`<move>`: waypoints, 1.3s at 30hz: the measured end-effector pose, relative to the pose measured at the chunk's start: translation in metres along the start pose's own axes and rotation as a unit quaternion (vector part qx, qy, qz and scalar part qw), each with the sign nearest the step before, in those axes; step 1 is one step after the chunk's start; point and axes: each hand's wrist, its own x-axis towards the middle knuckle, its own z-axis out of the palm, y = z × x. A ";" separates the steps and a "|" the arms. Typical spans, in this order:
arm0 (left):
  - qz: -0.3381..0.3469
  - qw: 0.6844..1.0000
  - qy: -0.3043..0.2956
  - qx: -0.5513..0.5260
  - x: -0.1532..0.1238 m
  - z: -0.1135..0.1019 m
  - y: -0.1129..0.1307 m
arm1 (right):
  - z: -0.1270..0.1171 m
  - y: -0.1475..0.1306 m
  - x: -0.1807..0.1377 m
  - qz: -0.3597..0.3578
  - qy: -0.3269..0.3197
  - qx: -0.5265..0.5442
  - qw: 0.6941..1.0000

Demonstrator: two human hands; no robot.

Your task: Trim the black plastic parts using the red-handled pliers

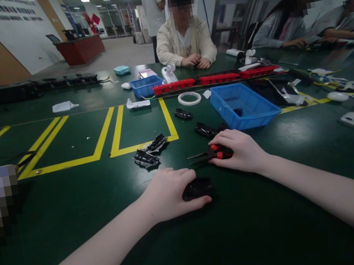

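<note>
Observed from the room: left hand (173, 193) clamped on a dark part (201, 188), on or just above the green table (250, 238); right hand (242, 147) closed around red-handled pliers (203, 157), tips parted, near that part. Risk: slipping tips could pinch the left hand, being so close; a leftward knock could scatter the loose black pieces (146, 157)

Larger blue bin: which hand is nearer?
Right. The right hand, holding pliers, is just in front of the larger blue bin; the left hand, holding a black part, is farther left and nearer the camera.
</note>
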 end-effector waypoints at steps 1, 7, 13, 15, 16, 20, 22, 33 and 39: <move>0.001 1.000 -0.002 0.001 0.000 0.000 0.000 | 0.000 0.000 -0.001 0.000 -0.003 -0.001 1.000; 0.003 1.000 -0.002 0.022 0.001 0.000 0.000 | -0.008 0.006 -0.019 0.028 -0.027 -0.016 0.999; 0.003 1.000 -0.017 -0.012 0.001 -0.004 0.001 | -0.012 0.002 -0.037 0.086 -0.029 -0.010 0.996; -0.006 1.000 -0.024 -0.020 0.002 -0.007 0.002 | -0.013 -0.002 -0.042 0.079 -0.023 -0.010 0.997; -0.009 0.999 -0.026 -0.023 0.002 -0.007 0.002 | -0.014 -0.004 -0.044 0.074 -0.019 -0.008 0.997; -0.011 0.999 -0.029 -0.028 0.004 -0.006 0.001 | -0.020 -0.008 -0.048 0.049 0.023 -0.013 0.998; -0.011 0.999 -0.026 -0.024 0.004 -0.004 0.000 | -0.021 -0.009 -0.046 0.035 0.046 -0.013 0.998; 0.001 1.000 -0.007 -0.030 0.002 -0.003 0.000 | -0.027 -0.010 -0.049 0.025 0.051 0.076 0.996; 0.016 1.000 0.006 -0.019 0.002 -0.002 -0.001 | -0.029 -0.018 -0.053 -0.022 0.028 0.132 0.991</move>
